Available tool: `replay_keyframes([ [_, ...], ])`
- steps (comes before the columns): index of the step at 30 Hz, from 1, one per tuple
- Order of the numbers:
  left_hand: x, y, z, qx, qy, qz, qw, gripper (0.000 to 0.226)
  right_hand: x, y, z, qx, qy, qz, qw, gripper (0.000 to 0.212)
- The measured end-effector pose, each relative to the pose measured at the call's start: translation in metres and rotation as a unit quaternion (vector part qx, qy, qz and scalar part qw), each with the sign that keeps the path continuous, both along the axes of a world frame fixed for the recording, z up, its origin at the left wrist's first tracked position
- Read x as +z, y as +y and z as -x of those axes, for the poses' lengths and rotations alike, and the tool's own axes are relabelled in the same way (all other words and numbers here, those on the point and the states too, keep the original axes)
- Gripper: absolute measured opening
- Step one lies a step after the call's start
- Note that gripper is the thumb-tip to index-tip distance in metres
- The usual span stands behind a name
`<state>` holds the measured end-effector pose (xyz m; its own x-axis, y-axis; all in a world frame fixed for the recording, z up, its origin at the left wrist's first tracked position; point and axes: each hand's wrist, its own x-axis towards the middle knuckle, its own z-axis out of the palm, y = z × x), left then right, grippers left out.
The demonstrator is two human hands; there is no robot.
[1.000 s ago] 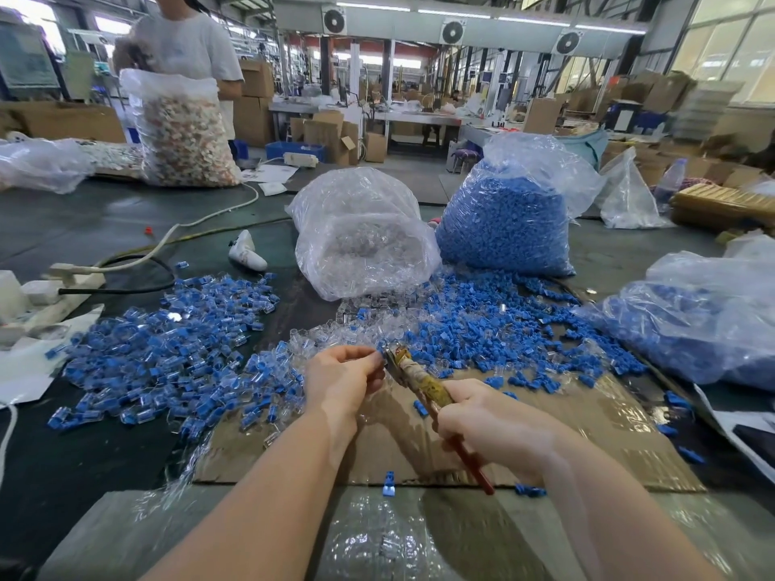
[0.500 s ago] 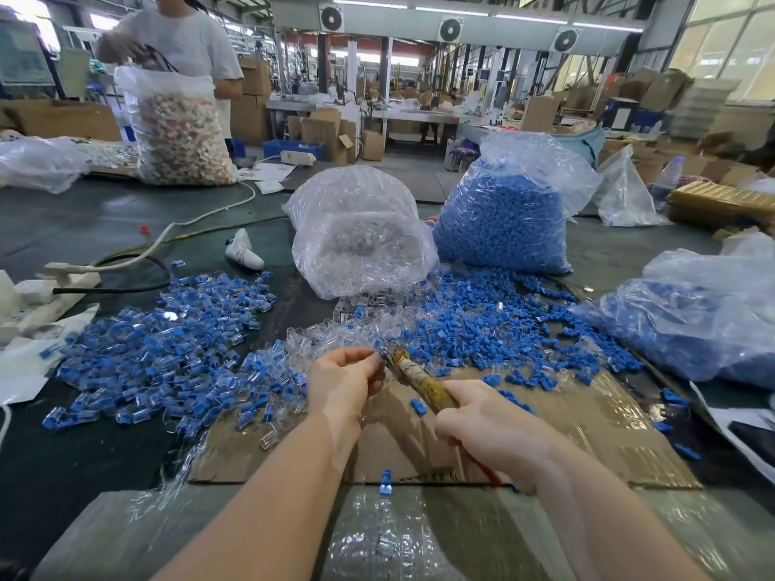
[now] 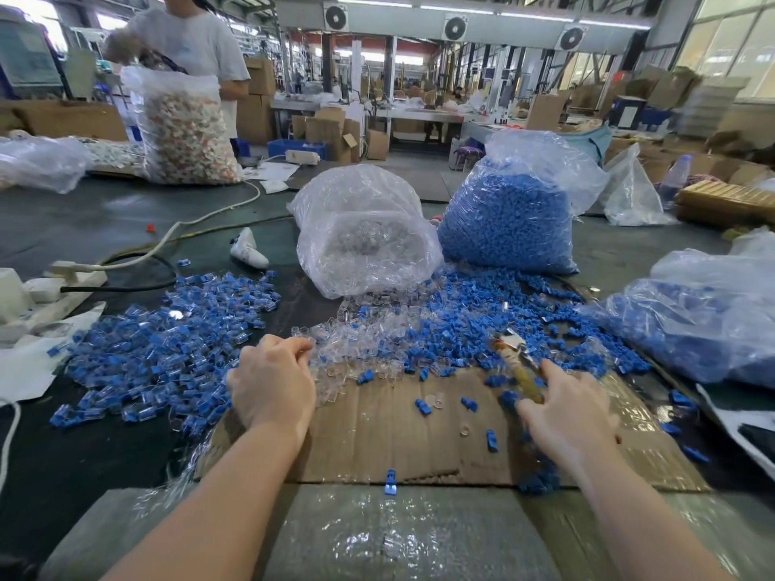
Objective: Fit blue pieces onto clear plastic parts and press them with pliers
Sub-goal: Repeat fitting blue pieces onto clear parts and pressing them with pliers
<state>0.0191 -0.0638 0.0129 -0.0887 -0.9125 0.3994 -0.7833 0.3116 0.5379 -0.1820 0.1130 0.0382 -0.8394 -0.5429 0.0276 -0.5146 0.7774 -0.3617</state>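
Observation:
My left hand point(image 3: 272, 383) lies at the near left edge of the loose clear plastic parts point(image 3: 360, 341), fingers curled down into them; what the fingertips hold is hidden. My right hand point(image 3: 566, 417) grips the pliers point(image 3: 518, 362) by their worn yellowish handle, jaws pointing away over the scattered blue pieces point(image 3: 461, 325). Nothing shows between the jaws. A heap of fitted blue-and-clear parts point(image 3: 167, 350) spreads to the left. The hands work over a sheet of cardboard point(image 3: 377, 438) with a few stray blue pieces on it.
A bag of clear parts point(image 3: 365, 241) and a bag of blue pieces point(image 3: 507, 211) stand behind the piles. Another bag of blue parts point(image 3: 704, 316) lies at the right. Cables and a white power strip point(image 3: 63, 278) sit at left. A person point(image 3: 188, 39) handles a bag at the back left.
My hands have come apart: the left moved left to the clear parts, the right swung the pliers out to the right. The part held between them is no longer in view.

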Motion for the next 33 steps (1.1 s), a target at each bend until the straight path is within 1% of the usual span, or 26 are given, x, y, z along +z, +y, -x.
replay_keyframes([
  [2, -0.004, -0.003, -0.006, 0.012, -0.031, 0.009, 0.999, 0.020, -0.005, 0.004, 0.011, -0.017, 0.012, -0.018, 1.000, 0.055],
  [5, -0.008, -0.004, -0.008, 0.015, -0.066, -0.004, 0.998, 0.022, -0.010, 0.008, 0.022, -0.023, 0.026, -0.043, 0.998, 0.059],
  [9, -0.011, 0.004, 0.001, -0.005, -0.054, 0.012, 0.998, 0.024, -0.012, 0.012, 0.025, -0.041, 0.024, -0.052, 0.997, 0.066],
  [11, -0.012, 0.011, 0.009, -0.042, -0.026, 0.035, 0.998, 0.023, -0.014, 0.012, 0.026, -0.041, 0.024, -0.064, 0.997, 0.069],
  [14, -0.014, 0.022, 0.023, -0.121, 0.032, 0.057, 0.990, 0.018, -0.020, 0.012, 0.028, -0.043, 0.038, -0.077, 0.995, 0.069],
  [17, -0.017, 0.034, 0.035, -0.192, 0.067, 0.028, 0.979, 0.017, -0.023, 0.012, 0.031, -0.041, 0.034, -0.078, 0.996, 0.069],
  [20, -0.021, 0.043, 0.045, -0.245, 0.074, -0.010, 0.967, 0.019, -0.025, 0.012, 0.032, -0.042, 0.036, -0.097, 0.994, 0.070],
  [22, -0.022, 0.049, 0.051, -0.276, 0.071, -0.032, 0.958, 0.021, -0.024, 0.010, 0.027, -0.042, 0.074, -0.101, 0.991, 0.067],
  [24, -0.023, 0.053, 0.055, -0.299, 0.069, -0.049, 0.950, 0.023, -0.024, 0.006, 0.017, -0.008, 0.154, -0.064, 0.986, 0.058],
  [25, -0.023, 0.055, 0.058, -0.308, 0.065, -0.055, 0.948, 0.024, -0.024, 0.002, 0.011, 0.029, 0.186, -0.026, 0.982, 0.051],
  [26, -0.024, 0.055, 0.059, -0.313, 0.059, -0.056, 0.946, 0.025, -0.026, -0.003, 0.005, 0.075, 0.199, 0.012, 0.977, 0.043],
  [27, -0.025, 0.055, 0.060, -0.315, 0.052, -0.057, 0.946, 0.026, -0.027, -0.009, -0.003, 0.120, 0.196, 0.043, 0.972, 0.036],
  [29, -0.027, 0.055, 0.061, -0.311, 0.046, -0.060, 0.947, 0.027, -0.029, -0.021, -0.017, 0.180, 0.176, 0.079, 0.965, 0.029],
  [33, -0.027, 0.054, 0.058, -0.304, 0.056, -0.058, 0.949, 0.025, -0.037, -0.040, -0.035, 0.226, 0.159, 0.082, 0.958, 0.032],
])
